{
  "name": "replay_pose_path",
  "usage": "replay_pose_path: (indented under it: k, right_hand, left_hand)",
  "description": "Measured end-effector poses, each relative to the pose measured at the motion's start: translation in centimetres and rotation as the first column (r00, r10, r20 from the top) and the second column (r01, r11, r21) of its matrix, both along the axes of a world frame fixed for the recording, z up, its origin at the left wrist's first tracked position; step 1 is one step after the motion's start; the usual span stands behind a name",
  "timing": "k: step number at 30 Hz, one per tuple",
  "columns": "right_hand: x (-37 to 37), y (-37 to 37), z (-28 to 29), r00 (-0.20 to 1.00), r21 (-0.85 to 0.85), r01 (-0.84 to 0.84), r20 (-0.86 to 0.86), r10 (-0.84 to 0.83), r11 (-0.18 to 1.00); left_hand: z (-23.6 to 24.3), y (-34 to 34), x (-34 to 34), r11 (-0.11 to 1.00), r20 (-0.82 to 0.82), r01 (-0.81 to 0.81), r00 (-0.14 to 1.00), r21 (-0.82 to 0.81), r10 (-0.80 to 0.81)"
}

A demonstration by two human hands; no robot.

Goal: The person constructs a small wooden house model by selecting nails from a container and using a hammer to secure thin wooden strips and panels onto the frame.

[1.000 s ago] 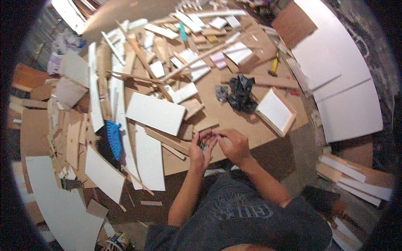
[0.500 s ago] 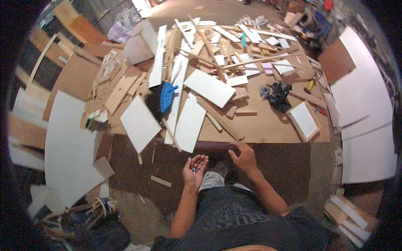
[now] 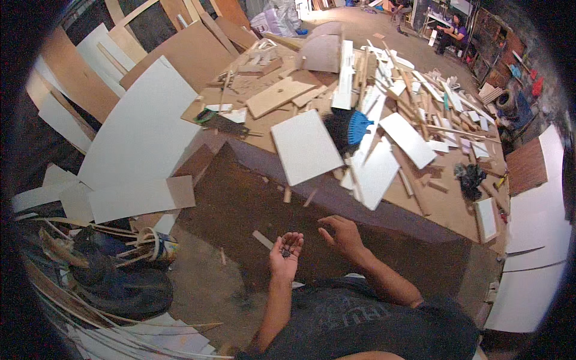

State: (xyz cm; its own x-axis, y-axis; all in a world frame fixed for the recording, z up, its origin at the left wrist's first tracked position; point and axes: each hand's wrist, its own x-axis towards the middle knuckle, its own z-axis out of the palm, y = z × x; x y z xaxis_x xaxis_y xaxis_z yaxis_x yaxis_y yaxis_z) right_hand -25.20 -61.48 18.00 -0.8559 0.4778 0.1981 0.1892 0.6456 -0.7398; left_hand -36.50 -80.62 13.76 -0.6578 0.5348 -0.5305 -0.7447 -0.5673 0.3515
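My left hand is palm up with curled fingers, cupping several small dark metal pieces, too small to name exactly. To its right my right hand hovers with fingers apart and holds nothing. Both hands are in front of the near edge of a low wooden work table. The nearest things on it are a white square board, a long white board and a blue broom head with dark bristles.
Wood offcuts cover the table's far side, with a black plastic bag at the right. Large white panels lean at left and right. A bucket of wood strips stands at lower left. Another person sits far back.
The view has swung left, so the table appears further right and the left-hand panels show more. The cupped left hand still holds the metal pieces; the right hand has come closer to it.
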Motion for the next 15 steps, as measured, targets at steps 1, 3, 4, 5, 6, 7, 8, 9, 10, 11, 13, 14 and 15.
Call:
replay_pose_path:
  k: [1, 3, 4, 5, 6, 7, 8, 9, 10, 11, 13, 14, 15]
  right_hand:
    - [-3.1, -2.1, 0.5, 1.000, 0.041, -0.020, 0.001, 0.020, 0.999]
    - [-8.7, -5.9, 0.5, 0.999, 0.072, -0.041, 0.011, 0.040, 0.997]
    - [-11.4, -7.1, 0.2, 0.998, 0.074, -0.068, 0.005, 0.068, 0.995]
    - [-13.7, -8.4, 0.1, 0.996, 0.075, -0.094, -0.001, 0.094, 0.993]
    - [-15.8, -10.0, 0.4, 0.996, 0.069, -0.094, 0.002, 0.094, 0.993]
    - [-17.7, -11.5, 0.9, 0.993, 0.047, -0.117, 0.013, 0.117, 0.992]
    - [-19.7, -12.7, 1.2, 0.990, 0.026, -0.138, 0.023, 0.138, 0.990]
    - [-21.8, -13.6, 1.1, 0.990, 0.027, -0.143, 0.021, 0.142, 0.989]
    - [-23.8, -14.5, 0.8, 0.988, 0.035, -0.155, 0.001, 0.156, 0.987]
    - [-25.9, -15.0, 0.7, 0.986, 0.043, -0.168, -0.019, 0.169, 0.985]
    - [-30.1, -15.7, 1.0, 0.984, -0.010, -0.176, -0.018, 0.176, 0.984]
    - [-32.3, -15.8, 1.3, 0.983, -0.059, -0.181, -0.022, 0.180, 0.982]
    - [-34.7, -15.9, 1.1, 0.983, -0.062, -0.183, -0.024, 0.182, 0.981]
  left_hand:
    - [-0.4, -2.6, -2.2, 1.000, -0.007, -0.007, 1.000, -0.008, 0.007]
    - [-1.2, -7.2, -5.8, 0.999, 0.004, -0.016, 1.000, 0.031, 0.016]
    - [-1.0, -8.7, -7.5, 0.999, 0.010, -0.014, 1.000, 0.029, 0.014]
    - [-0.8, -10.2, -9.1, 1.000, -0.009, -0.026, 1.000, -0.016, 0.026]
    - [-0.7, -11.7, -10.9, 0.997, -0.031, -0.043, 0.999, -0.064, 0.041]
    - [-0.6, -12.9, -12.4, 0.997, -0.027, -0.041, 0.999, -0.069, 0.040]
    - [-0.6, -13.9, -13.8, 0.991, -0.015, -0.062, 0.998, -0.118, 0.061]
    - [-0.4, -14.7, -15.5, 0.983, -0.012, -0.090, 0.996, -0.162, 0.090]
    - [-0.3, -15.3, -17.4, 0.982, -0.013, -0.095, 0.996, -0.161, 0.094]
    - [-0.2, -15.8, -19.4, 0.982, -0.014, -0.093, 0.996, -0.163, 0.092]
    - [-0.1, -16.6, -23.5, 0.980, -0.005, -0.094, 0.995, -0.176, 0.095]
    - [0.0, -16.5, -25.8, 0.984, -0.016, -0.106, 0.994, -0.141, 0.105]
    - [-0.1, -16.3, -28.5, 0.988, -0.033, -0.117, 0.993, -0.104, 0.114]
